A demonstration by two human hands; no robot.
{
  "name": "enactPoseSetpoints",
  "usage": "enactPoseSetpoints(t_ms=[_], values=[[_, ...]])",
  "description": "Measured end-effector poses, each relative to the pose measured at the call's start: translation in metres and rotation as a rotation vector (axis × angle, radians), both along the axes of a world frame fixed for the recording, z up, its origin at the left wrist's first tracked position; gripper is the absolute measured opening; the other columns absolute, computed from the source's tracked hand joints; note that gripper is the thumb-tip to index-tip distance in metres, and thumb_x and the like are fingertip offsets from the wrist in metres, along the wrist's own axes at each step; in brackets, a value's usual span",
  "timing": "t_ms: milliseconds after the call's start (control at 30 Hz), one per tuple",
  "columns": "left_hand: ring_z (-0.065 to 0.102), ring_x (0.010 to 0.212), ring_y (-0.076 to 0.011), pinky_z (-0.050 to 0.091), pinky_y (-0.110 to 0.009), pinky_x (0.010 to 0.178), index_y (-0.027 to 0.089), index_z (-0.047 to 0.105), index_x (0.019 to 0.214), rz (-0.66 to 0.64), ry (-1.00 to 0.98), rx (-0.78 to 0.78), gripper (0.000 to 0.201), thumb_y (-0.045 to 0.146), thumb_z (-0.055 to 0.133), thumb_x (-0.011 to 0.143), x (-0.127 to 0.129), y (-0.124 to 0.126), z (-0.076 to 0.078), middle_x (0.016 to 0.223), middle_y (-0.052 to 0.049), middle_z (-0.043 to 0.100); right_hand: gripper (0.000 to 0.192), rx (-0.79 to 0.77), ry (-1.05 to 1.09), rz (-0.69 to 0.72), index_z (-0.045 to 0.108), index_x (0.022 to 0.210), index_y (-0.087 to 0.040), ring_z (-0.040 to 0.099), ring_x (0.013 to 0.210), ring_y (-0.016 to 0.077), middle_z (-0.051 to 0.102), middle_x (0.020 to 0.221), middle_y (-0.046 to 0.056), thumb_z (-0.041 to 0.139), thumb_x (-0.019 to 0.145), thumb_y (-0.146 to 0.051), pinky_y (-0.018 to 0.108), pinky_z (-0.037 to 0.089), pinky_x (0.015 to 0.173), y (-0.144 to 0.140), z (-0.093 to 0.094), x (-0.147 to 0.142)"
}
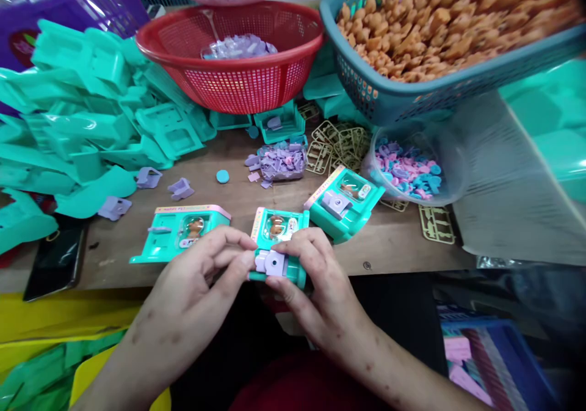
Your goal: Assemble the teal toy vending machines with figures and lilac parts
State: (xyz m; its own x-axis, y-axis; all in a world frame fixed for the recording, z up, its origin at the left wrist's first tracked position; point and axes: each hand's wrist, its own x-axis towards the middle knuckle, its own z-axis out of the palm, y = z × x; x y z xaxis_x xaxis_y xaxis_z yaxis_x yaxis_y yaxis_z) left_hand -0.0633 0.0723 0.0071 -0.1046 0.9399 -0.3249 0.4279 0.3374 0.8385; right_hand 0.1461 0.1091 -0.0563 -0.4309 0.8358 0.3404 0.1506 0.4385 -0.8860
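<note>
Between my hands, at the table's front edge, is a small teal toy machine [300, 221] with a clear dome over a brown figure. A lilac plastic part [276, 263] with a dark round centre lies on its front. My right hand [315, 276] grips the toy from the right, thumb below and fingers above. My left hand [210, 273] pinches at the left end of the lilac part; its fingertips partly hide what they grip. A similar teal toy [167, 234] lies left of my hands, and another teal toy [341, 206] with a lilac part lies to the right.
Teal shells [86, 118] are heaped at left, above a phone [55, 258]. Behind stand a red basket [238, 84] and a blue basket [412, 96] of brown figures. A clear tub [448, 173] holds small coloured parts. Lilac pieces [281, 162] and beige frames [437, 223] lie about.
</note>
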Motion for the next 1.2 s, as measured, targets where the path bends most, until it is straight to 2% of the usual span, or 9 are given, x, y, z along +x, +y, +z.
enactPoseSetpoints(t_ms=[200,300,367,467,633,833,933,1067,1200], values=[[0.078,0.095,-0.0198,0.057,-0.023,0.063,0.030,0.066,0.124,-0.034,0.080,0.031,0.032,0.058,0.056,0.113,-0.001,-0.005,0.000,0.100,0.001,0.080,0.031,-0.004,-0.039,-0.017,0.062,0.140,-0.028,0.065,0.115,0.0235,0.061,0.126,0.008,0.069,0.111,-0.032,0.044,0.061,0.103,-0.002,-0.001,0.000],[0.079,0.103,-0.0222,0.057,-0.024,0.062,0.031,0.065,0.128,-0.070,0.102,0.041,0.031,0.055,0.053,0.114,0.000,-0.007,0.004,0.104,0.000,0.081,0.031,-0.003,-0.050,-0.021,0.062,0.140,-0.029,0.066,0.113,0.0233,0.061,0.125,0.008,0.070,0.110,-0.034,0.044,0.062,0.102,-0.002,-0.002,0.000],[0.080,0.097,-0.0224,0.059,-0.025,0.064,0.031,0.067,0.127,-0.077,0.117,0.042,0.030,0.054,0.054,0.112,0.002,-0.009,0.007,0.100,0.001,0.081,0.032,0.002,-0.056,-0.021,0.062,0.140,-0.029,0.066,0.114,0.0235,0.061,0.126,0.008,0.071,0.110,-0.033,0.044,0.062,0.102,-0.002,-0.002,0.000],[0.081,0.087,-0.0244,0.064,-0.029,0.067,0.032,0.070,0.127,-0.073,0.150,0.034,0.032,0.055,0.059,0.108,0.005,-0.011,0.010,0.097,0.000,0.083,0.033,0.008,-0.039,-0.021,0.062,0.141,-0.031,0.066,0.115,0.0238,0.061,0.126,0.008,0.071,0.109,-0.033,0.045,0.063,0.103,-0.002,-0.002,0.002],[0.083,0.101,-0.0265,0.068,-0.032,0.081,0.033,0.072,0.124,-0.095,0.197,0.093,0.030,0.055,0.067,0.104,0.006,-0.011,0.007,0.117,-0.002,0.085,0.034,0.021,-0.109,-0.005,0.062,0.141,-0.031,0.066,0.116,0.0238,0.061,0.126,0.007,0.072,0.109,-0.033,0.045,0.062,0.104,-0.001,0.003,0.004],[0.082,0.108,-0.0242,0.065,-0.033,0.094,0.033,0.068,0.125,0.061,0.102,0.117,0.037,0.059,0.077,0.100,0.005,-0.013,-0.004,0.115,0.001,0.085,0.036,0.079,-0.173,-0.026,0.057,0.145,-0.031,0.065,0.114,0.0250,0.059,0.126,0.008,0.067,0.112,-0.037,0.045,0.064,0.096,-0.002,0.002,0.005],[0.081,0.108,-0.0279,0.062,-0.039,0.094,0.034,0.066,0.127,-0.009,0.195,0.090,0.035,0.061,0.068,0.105,0.006,-0.014,-0.003,0.111,0.001,0.087,0.034,0.102,-0.223,-0.036,0.057,0.145,-0.031,0.065,0.113,0.0256,0.057,0.126,0.009,0.065,0.112,-0.036,0.046,0.064,0.095,-0.002,0.001,0.006],[0.077,0.118,-0.0347,0.055,-0.049,0.103,0.032,0.066,0.127,-0.110,0.319,0.114,0.034,0.060,0.060,0.108,0.006,-0.014,0.001,0.112,-0.003,0.087,0.031,0.133,-0.239,-0.043,0.059,0.143,-0.030,0.064,0.111,0.0252,0.056,0.124,0.009,0.063,0.113,-0.038,0.047,0.064,0.097,-0.001,0.000,0.005],[0.075,0.124,-0.0316,0.053,-0.049,0.108,0.033,0.062,0.135,-0.078,0.231,0.099,0.034,0.057,0.058,0.111,0.008,-0.018,-0.004,0.127,-0.003,0.084,0.033,0.143,-0.229,-0.050,0.056,0.145,-0.029,0.064,0.111,0.0252,0.056,0.126,0.009,0.063,0.113,-0.038,0.048,0.064,0.096,-0.002,-0.004,0.004]])
